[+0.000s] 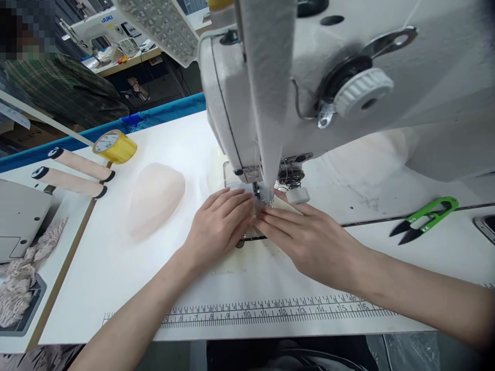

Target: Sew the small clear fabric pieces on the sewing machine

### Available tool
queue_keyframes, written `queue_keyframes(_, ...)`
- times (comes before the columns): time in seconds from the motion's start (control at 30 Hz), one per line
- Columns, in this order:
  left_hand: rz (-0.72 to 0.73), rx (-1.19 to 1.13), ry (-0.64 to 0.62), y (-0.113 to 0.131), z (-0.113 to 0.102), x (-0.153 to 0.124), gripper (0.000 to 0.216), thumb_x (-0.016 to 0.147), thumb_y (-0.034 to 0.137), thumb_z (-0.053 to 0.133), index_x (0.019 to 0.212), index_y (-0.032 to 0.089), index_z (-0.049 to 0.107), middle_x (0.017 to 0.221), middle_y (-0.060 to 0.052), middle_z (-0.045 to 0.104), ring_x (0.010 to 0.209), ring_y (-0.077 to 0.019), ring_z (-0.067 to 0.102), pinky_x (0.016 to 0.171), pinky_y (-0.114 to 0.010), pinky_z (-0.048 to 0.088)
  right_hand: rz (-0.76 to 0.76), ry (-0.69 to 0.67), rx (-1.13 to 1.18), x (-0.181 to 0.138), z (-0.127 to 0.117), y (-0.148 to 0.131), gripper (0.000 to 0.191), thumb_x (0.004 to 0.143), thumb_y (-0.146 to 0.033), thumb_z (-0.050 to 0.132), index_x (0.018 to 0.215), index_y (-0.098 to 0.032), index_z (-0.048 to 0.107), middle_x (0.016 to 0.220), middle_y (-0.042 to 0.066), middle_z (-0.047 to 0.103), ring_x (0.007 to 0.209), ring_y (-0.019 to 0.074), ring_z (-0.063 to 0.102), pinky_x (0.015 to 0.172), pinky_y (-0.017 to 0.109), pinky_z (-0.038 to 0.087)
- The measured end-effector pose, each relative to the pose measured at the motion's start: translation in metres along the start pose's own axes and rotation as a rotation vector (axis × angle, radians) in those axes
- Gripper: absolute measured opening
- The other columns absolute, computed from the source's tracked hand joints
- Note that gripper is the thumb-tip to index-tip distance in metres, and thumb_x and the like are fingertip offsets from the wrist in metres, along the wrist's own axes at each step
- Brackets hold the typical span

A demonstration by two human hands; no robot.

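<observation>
Both hands lie flat with fingers extended, no closed grip, the left hand [220, 221] and right hand [305, 237] pressing a pale fabric piece [266, 206] beneath the sewing machine [270, 77] foot on the white worktop [116, 268], green snips [425, 219] well apart.

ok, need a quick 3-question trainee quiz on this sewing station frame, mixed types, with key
1. True or false: both hands press a small pale piece flat at the presser foot of the sewing machine.
2. Which tool lies on the table to the person's right? A) yellow tape roll B) green thread snips C) paper cones
3. Fill in: printed along the near table edge is a ____.

Key:
1. True: left hand and right hand lie flat on the pale piece under the sewing machine.
2. B: green thread snips; the yellow tape roll and paper cones lie left.
3. ruler.
</observation>
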State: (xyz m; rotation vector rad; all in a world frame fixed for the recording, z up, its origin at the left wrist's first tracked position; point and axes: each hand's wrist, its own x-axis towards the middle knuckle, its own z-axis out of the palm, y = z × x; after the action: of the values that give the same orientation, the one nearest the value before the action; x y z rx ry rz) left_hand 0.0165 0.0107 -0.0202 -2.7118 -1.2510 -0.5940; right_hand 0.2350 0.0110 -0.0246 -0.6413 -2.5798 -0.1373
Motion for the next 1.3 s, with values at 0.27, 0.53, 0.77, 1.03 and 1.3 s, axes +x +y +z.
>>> queue_keyframes(0.27,0.005,0.016,-0.042,0.007,0.010,0.000,0.035,0.097,0.038,0.050,0.111,0.011,0.067,0.121,-0.013,0.062,0.113,-0.0249,0.058,0.105,-0.046,0.045,0.073,0.021,-0.123,0.002,0.007,0.017,0.039,0.084,0.005,0.034,0.089,-0.013,0.068,0.096,0.008,0.069,0.093,0.0202,0.062,0.109,0.041,0.034)
queue_keyframes(0.53,0.028,0.201,-0.029,0.015,0.011,-0.002,0.048,0.098,0.045,0.046,0.125,0.008,0.061,0.131,-0.015,0.059,0.126,-0.0268,0.054,0.113,-0.049,0.039,0.062,-0.039,-0.323,0.004,0.014,0.026,0.036,0.083,0.001,0.037,0.095,-0.012,0.069,0.087,0.013,0.069,0.118,0.0243,0.053,0.111,0.043,0.030)
queue_keyframes(0.77,0.030,0.225,-0.010,0.018,0.011,-0.001,0.049,0.098,0.046,0.046,0.122,0.007,0.062,0.128,-0.016,0.061,0.123,-0.0275,0.056,0.112,-0.050,0.038,0.072,-0.068,-0.320,0.004,0.014,0.026,0.030,0.079,0.001,0.043,0.087,-0.013,0.069,0.079,0.012,0.069,0.115,0.0251,0.056,0.113,0.044,0.027)
queue_keyframes(1.03,0.008,0.203,-0.020,0.017,0.010,-0.001,0.050,0.099,0.047,0.043,0.127,0.009,0.059,0.128,-0.016,0.061,0.123,-0.0264,0.057,0.111,-0.052,0.038,0.077,-0.040,-0.272,0.003,0.015,0.027,0.032,0.082,0.000,0.041,0.095,-0.010,0.067,0.085,0.013,0.070,0.104,0.0269,0.061,0.112,0.049,0.029)
queue_keyframes(1.3,0.006,0.143,0.018,0.015,0.007,-0.004,0.043,0.098,0.041,0.048,0.128,0.012,0.058,0.129,-0.013,0.061,0.123,-0.0245,0.056,0.110,-0.049,0.041,0.082,-0.026,-0.262,0.007,0.010,0.025,0.041,0.081,0.002,0.042,0.113,-0.012,0.063,0.095,0.011,0.072,0.092,0.0237,0.065,0.109,0.044,0.035)
